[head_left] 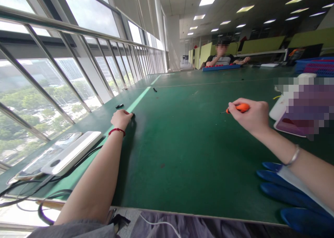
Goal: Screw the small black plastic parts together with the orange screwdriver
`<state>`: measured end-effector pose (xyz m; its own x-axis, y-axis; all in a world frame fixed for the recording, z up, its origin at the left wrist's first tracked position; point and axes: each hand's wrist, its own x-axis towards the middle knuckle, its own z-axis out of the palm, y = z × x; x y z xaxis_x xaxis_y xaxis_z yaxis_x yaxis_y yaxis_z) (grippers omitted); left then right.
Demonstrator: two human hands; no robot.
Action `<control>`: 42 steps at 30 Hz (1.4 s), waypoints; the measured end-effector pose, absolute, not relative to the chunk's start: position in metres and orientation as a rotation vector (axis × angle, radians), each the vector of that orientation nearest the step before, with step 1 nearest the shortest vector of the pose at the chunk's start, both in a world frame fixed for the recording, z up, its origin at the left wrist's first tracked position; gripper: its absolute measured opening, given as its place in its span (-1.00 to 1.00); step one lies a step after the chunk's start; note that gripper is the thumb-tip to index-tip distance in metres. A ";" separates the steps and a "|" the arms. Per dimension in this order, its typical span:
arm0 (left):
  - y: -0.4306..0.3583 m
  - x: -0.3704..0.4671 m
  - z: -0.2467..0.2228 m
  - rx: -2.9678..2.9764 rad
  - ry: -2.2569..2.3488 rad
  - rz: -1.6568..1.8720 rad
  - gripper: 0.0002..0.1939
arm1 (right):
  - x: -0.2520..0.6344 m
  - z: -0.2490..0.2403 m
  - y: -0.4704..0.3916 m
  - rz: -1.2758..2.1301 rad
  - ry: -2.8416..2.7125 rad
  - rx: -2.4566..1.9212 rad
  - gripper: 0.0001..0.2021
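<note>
My right hand (252,114) is closed around an orange-handled screwdriver (242,108), whose thin metal shaft points left above the green table (182,154). At the left side of the table, my left hand (121,118) has its fingers closed on a small black part (133,115), mostly hidden by the fingertips. Just beyond that hand lies another small black piece (119,106). A further black piece (154,90) rests farther up the table, near the pale green stripe.
A white power bank (73,153) with cables and a phone (47,158) lie at the left edge, beside a metal railing (78,33). Blue-and-white gloves (284,189) are under my right forearm. A person (221,55) sits at the far end behind a blue tray (221,67).
</note>
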<state>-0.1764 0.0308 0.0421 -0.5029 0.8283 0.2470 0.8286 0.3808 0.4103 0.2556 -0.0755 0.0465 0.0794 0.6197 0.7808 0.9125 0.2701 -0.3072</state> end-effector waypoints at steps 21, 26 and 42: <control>0.032 -0.176 0.040 -1.634 -2.560 -0.710 -0.66 | 0.259 0.038 -0.069 -0.447 -1.618 -1.303 -0.75; 0.033 -0.181 0.038 -1.603 -2.607 -0.749 -0.67 | 0.257 0.038 -0.070 -0.456 -1.628 -1.263 -0.74; 0.029 -0.184 0.041 -1.523 -2.580 -0.750 -0.70 | 0.248 0.041 -0.074 -0.255 -1.645 -1.302 -0.79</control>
<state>-0.1840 0.0293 0.0408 -0.5128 0.8104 0.2835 0.8361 0.3964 0.3793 0.2477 -0.0737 0.0411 0.0591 0.6239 0.7793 0.8308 0.4021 -0.3849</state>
